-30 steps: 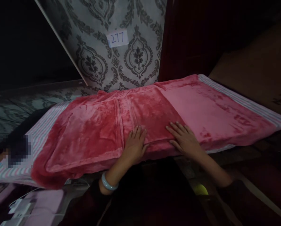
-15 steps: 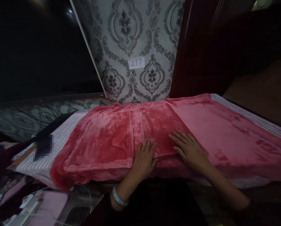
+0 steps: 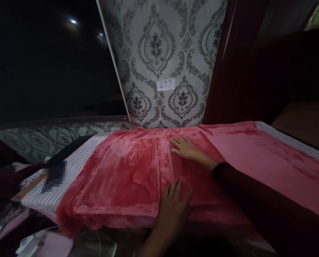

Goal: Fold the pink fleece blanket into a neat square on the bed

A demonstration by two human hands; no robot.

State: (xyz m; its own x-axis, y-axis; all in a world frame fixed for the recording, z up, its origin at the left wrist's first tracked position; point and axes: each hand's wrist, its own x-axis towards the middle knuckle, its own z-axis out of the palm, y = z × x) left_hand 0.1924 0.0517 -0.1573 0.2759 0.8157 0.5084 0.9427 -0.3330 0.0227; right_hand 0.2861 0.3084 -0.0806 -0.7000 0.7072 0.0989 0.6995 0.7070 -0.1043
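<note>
1. I see a red-pink plush blanket [image 3: 119,175] lying across the middle of my view, spread over a striped cloth [image 3: 77,164] that shows beyond it at the left end and along the far right edge.
2. I make out a folded panel with paler borders on the blanket's left part, a deeper red panel right of centre, and a smoother, lighter pink stretch farther right. A narrow strip runs between the two panels.
3. I have the right hand [image 3: 185,148] open and flat, palm down, on the upper part of the deeper red panel, fingers pointing left. It grips nothing that I can see. Its dark sleeve [image 3: 258,200] crosses over the blanket from the lower right.
4. I have the left hand [image 3: 173,205] open as well, near the blanket's close edge, just right of the left panel. Its fingers point towards the wall [image 3: 155,21] and its thumb stands apart; I cannot tell how firmly it presses.
5. Behind the blanket, I read "277" on a white card [image 3: 166,85] against the patterned wallpaper. A large dark screen [image 3: 49,71] is at the left, a dark red panelled surface [image 3: 230,85] at the right.
6. At the lower left, I see a pale pink object [image 3: 60,244], partly out of frame.
</note>
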